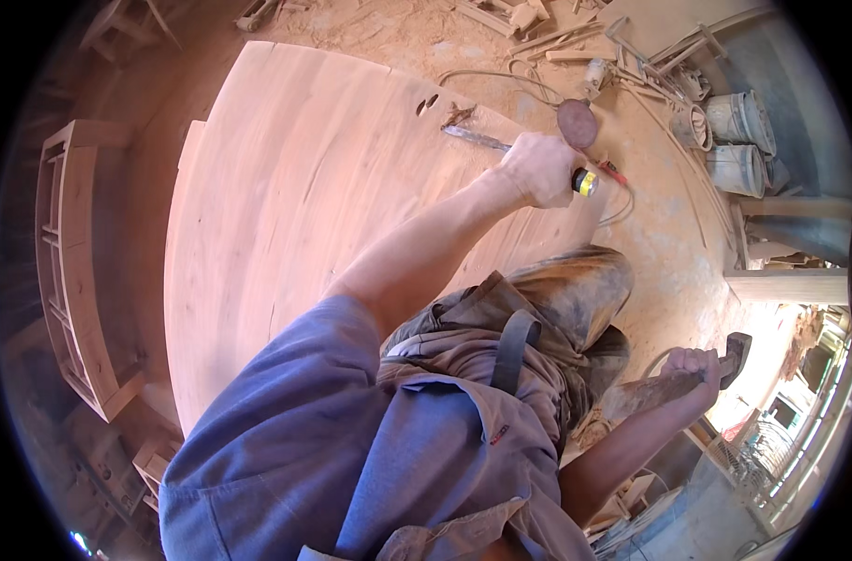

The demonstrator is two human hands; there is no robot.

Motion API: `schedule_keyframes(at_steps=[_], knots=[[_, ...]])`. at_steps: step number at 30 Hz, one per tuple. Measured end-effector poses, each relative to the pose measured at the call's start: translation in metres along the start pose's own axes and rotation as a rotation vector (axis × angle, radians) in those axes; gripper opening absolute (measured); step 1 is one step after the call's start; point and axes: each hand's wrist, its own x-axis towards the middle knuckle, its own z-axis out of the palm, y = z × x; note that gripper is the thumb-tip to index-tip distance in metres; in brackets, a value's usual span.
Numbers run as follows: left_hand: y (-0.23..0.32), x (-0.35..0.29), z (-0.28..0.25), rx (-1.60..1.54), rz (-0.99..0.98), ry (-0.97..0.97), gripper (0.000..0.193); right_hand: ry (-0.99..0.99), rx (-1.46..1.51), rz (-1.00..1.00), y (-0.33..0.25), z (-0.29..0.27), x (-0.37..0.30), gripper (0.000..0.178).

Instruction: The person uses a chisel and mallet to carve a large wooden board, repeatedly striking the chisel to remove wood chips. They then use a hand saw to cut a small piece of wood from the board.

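Note:
My left hand (544,170) is wrapped round the yellow-and-black handle of a chisel (477,137). The blade points left and lies low over a wide wooden slab (248,215), its tip beside a rough brown knot (458,114). Two small dark holes (427,104) are in the wood just past the tip. Out to the right, away from the slab, my right hand (693,366) grips a hammer (736,357) with a dark head. Part of its handle is hidden by the fingers.
A power sander with a round pad (577,123) sits at the slab's far right edge, its cord trailing. Pale buckets (736,170) and scrap wood (538,19) are beyond. A wooden frame (75,271) stands at left. My bent knee (585,280) presses near the slab.

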Motion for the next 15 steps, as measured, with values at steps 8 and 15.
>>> schedule_keyframes(at_steps=[8,15], knots=[[-0.018,0.01,0.004,0.069,0.185,-0.042,0.015,-0.056,-0.046,-0.207,0.001,0.001,0.007,0.021],[-0.016,0.004,-0.003,0.061,0.158,0.037,0.018,-0.474,-0.832,-0.222,0.101,0.066,-0.068,0.012]])
